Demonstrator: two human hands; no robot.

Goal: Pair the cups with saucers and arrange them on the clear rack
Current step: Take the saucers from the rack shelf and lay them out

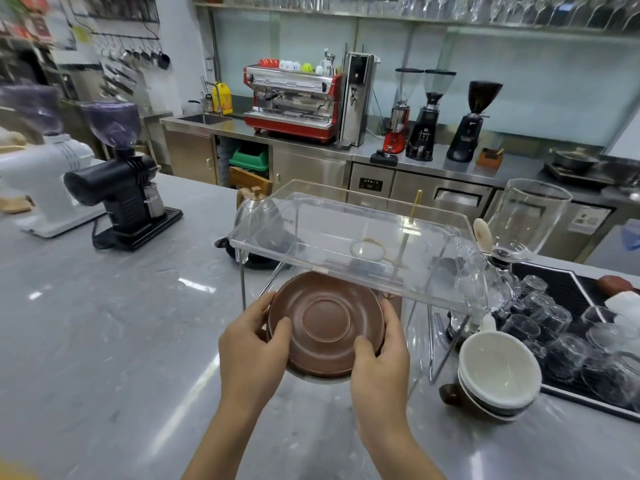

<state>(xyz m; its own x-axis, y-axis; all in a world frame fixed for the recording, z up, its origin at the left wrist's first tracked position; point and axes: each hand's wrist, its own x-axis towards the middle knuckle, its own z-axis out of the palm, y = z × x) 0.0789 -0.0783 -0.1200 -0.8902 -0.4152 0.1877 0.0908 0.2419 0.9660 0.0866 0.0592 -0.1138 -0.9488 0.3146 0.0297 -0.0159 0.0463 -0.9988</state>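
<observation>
Saucers (325,327), brown and stacked, sit low over the grey marbled surface (121,323) of a café bar, left hand (254,344) and right hand (379,351) gripping opposite rims, under the clear rack's (346,233) front edge; right, nested cups (498,372), lower ones mostly hidden

Left hand (254,344) and right hand (379,355) extended forward, fingers curled in grip.
</observation>
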